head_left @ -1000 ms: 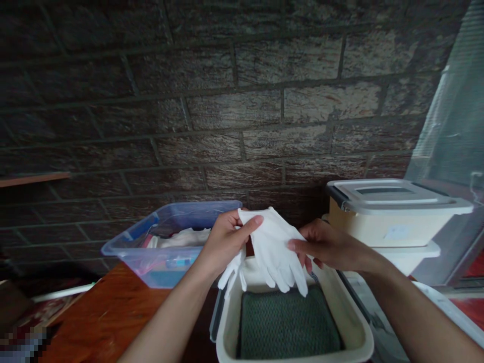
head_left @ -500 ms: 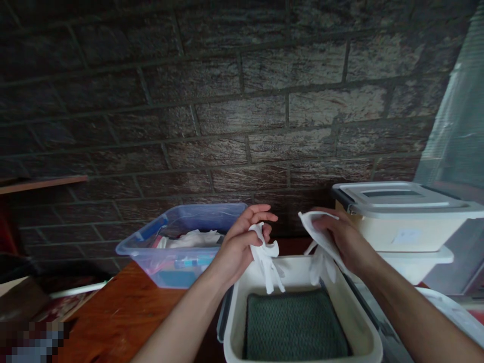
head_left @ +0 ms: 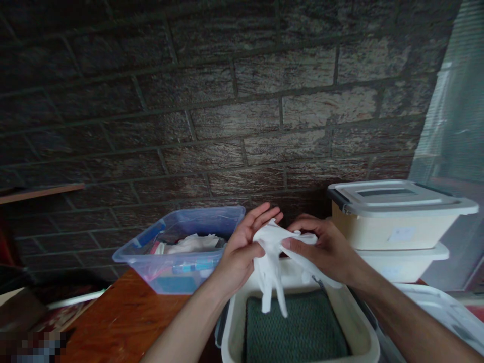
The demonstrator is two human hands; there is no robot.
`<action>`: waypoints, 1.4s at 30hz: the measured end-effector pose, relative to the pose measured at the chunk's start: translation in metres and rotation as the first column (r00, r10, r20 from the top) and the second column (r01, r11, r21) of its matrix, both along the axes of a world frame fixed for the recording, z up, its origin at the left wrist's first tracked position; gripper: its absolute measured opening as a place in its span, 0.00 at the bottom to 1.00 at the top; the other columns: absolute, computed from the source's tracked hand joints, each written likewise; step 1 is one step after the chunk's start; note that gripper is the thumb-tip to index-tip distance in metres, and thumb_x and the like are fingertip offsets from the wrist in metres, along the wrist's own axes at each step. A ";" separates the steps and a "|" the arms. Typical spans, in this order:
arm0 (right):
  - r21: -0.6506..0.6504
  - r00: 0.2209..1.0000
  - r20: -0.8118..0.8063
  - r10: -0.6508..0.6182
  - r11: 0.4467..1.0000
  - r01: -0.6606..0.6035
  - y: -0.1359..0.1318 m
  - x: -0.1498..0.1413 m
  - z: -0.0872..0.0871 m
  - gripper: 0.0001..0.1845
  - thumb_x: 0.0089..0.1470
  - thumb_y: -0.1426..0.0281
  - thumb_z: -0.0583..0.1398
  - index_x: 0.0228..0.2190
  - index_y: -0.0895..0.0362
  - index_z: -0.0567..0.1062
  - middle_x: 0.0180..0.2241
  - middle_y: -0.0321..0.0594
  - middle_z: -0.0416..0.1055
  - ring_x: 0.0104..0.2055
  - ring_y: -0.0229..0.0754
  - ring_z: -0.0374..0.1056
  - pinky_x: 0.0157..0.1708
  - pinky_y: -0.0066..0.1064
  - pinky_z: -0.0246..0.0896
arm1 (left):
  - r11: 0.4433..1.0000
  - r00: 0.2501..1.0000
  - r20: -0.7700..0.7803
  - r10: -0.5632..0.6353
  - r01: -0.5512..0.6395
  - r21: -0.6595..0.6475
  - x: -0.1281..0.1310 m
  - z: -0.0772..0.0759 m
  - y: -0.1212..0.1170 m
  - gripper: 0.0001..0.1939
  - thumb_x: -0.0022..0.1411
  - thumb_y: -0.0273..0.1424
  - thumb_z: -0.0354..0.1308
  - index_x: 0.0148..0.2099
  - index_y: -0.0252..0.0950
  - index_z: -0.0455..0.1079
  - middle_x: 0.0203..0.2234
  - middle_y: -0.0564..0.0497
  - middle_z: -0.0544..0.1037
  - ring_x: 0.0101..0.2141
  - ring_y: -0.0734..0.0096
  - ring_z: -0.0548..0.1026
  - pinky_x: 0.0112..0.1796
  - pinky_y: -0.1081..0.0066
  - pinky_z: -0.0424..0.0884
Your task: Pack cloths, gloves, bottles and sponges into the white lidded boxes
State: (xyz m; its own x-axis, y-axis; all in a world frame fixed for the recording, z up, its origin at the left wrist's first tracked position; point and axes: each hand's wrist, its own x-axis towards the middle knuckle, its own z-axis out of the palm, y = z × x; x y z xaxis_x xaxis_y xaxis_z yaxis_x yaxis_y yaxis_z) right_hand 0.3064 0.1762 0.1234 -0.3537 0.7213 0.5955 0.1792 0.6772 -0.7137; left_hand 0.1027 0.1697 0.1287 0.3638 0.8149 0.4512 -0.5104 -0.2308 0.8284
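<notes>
My left hand (head_left: 242,247) pinches a white glove (head_left: 271,262) between thumb and fingers, its other fingers stretched upward. The glove's fingers hang down over a white bin (head_left: 231,327). Close beside it, my right hand (head_left: 325,247) is closed on white glove fabric (head_left: 308,259), with its thumb pressed near the first glove's cuff. Whether the fabric in the right hand is a separate glove is partly hidden by the fingers. Under both hands, a folded dark green textured cloth (head_left: 295,327) lies in the bin.
Left of the bin, a translucent blue tub (head_left: 151,259) holds white cloth (head_left: 194,243) and other items on the wooden table (head_left: 124,322). Lidded cream boxes (head_left: 401,222) are stacked at right, near a loose white lid (head_left: 442,312). A brick wall (head_left: 227,116) stands behind.
My right hand has moved left to meet my left hand, bringing its white fabric against the glove. The glove in my left hand now hangs more spread out and lower.
</notes>
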 end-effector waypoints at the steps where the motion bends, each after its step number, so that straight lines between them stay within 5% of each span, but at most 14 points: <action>1: 0.064 0.999 -0.020 -0.029 0.997 0.031 0.001 0.001 0.001 0.07 0.58 0.65 0.67 0.35 0.56 0.81 0.39 0.39 0.77 0.42 0.41 0.72 0.43 0.30 0.62 | 1.000 0.999 -0.041 -0.011 0.010 -0.025 -0.002 -0.001 0.001 0.40 0.48 0.15 0.60 0.64 0.39 0.65 0.63 0.44 0.71 0.63 0.54 0.67 0.60 0.60 0.65; 6: 0.062 0.995 0.047 -0.083 0.995 0.080 0.001 0.002 -0.001 0.07 0.60 0.64 0.65 0.36 0.54 0.80 0.34 0.37 0.78 0.36 0.40 0.71 0.35 0.29 0.62 | 0.994 0.945 -0.326 0.031 -0.063 -0.088 -0.005 -0.006 0.005 0.15 0.62 0.31 0.66 0.51 0.36 0.75 0.40 0.47 0.82 0.37 0.69 0.79 0.39 0.73 0.71; 10: 0.038 0.985 0.080 -0.151 0.988 0.148 0.005 0.004 -0.006 0.09 0.57 0.66 0.67 0.39 0.54 0.77 0.33 0.35 0.76 0.34 0.39 0.69 0.33 0.29 0.61 | 0.952 0.873 -0.380 0.306 -0.285 0.111 -0.005 -0.008 0.009 0.10 0.63 0.36 0.67 0.40 0.33 0.78 0.25 0.52 0.79 0.25 0.76 0.72 0.27 0.77 0.65; 15: -0.224 0.993 0.109 0.050 0.974 -0.025 0.007 0.008 -0.004 0.25 0.52 0.59 0.70 0.49 0.55 0.76 0.36 0.37 0.78 0.36 0.41 0.70 0.33 0.29 0.62 | 0.895 0.830 -0.343 0.440 -0.373 0.244 -0.006 -0.007 0.007 0.07 0.62 0.33 0.68 0.41 0.35 0.80 0.30 0.49 0.84 0.29 0.74 0.77 0.30 0.78 0.68; 20: -0.357 0.980 0.112 0.165 0.927 -0.115 0.005 0.009 0.000 0.21 0.60 0.54 0.62 0.32 0.60 0.82 0.25 0.35 0.73 0.25 0.35 0.62 0.23 0.27 0.51 | 0.891 0.848 -0.331 0.414 -0.302 0.340 -0.007 -0.005 0.003 0.03 0.62 0.29 0.68 0.35 0.34 0.81 0.42 0.45 0.84 0.41 0.68 0.81 0.40 0.75 0.74; 22: -0.328 0.988 0.091 0.121 0.941 -0.085 0.006 0.010 0.000 0.19 0.59 0.56 0.64 0.31 0.60 0.82 0.25 0.36 0.74 0.25 0.36 0.63 0.24 0.27 0.52 | 0.911 0.872 -0.322 0.369 -0.271 0.310 -0.008 -0.002 0.003 0.02 0.60 0.28 0.69 0.37 0.35 0.80 0.44 0.44 0.83 0.43 0.66 0.81 0.42 0.73 0.75; 28: -0.104 1.000 0.003 0.011 0.994 -0.011 0.009 0.008 -0.001 0.07 0.59 0.66 0.65 0.35 0.57 0.82 0.34 0.39 0.80 0.36 0.41 0.71 0.35 0.30 0.62 | 0.951 0.851 -0.428 0.304 -0.244 0.191 -0.010 0.003 0.003 0.29 0.53 0.28 0.74 0.56 0.40 0.71 0.50 0.44 0.79 0.45 0.65 0.78 0.39 0.73 0.74; 33: 0.009 1.000 -0.010 0.005 1.000 -0.005 0.007 0.006 -0.003 0.03 0.60 0.69 0.64 0.35 0.56 0.79 0.32 0.36 0.77 0.34 0.38 0.69 0.34 0.28 0.60 | 0.921 0.801 -0.458 0.385 -0.302 0.246 -0.008 -0.007 0.004 0.14 0.60 0.35 0.70 0.47 0.36 0.77 0.28 0.51 0.81 0.27 0.74 0.74 0.28 0.76 0.66; 38: 0.047 0.999 0.050 0.020 0.999 -0.022 -0.004 0.011 0.003 0.18 0.58 0.64 0.67 0.49 0.51 0.75 0.42 0.37 0.75 0.30 0.35 0.63 0.25 0.26 0.57 | 0.863 0.764 -0.414 0.495 -0.377 0.335 -0.010 -0.010 0.006 0.14 0.59 0.34 0.71 0.47 0.38 0.78 0.30 0.51 0.82 0.29 0.72 0.75 0.31 0.73 0.69; 42: 0.094 0.986 0.162 0.043 0.994 -0.059 -0.010 0.017 0.013 0.10 0.63 0.63 0.62 0.44 0.53 0.79 0.42 0.41 0.76 0.30 0.36 0.66 0.26 0.28 0.59 | 0.853 0.754 -0.418 0.507 -0.371 0.367 -0.012 -0.010 0.005 0.13 0.58 0.34 0.71 0.46 0.39 0.79 0.29 0.51 0.82 0.29 0.70 0.76 0.32 0.73 0.70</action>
State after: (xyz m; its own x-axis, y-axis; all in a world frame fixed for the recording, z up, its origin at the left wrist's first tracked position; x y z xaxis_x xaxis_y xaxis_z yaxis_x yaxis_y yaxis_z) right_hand 0.3237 0.1665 0.1367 -0.4845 0.6406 0.5957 0.2485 0.7537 -0.6085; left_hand 0.0911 0.1747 0.1191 0.2166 0.8250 0.5220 0.1505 -0.5565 0.8171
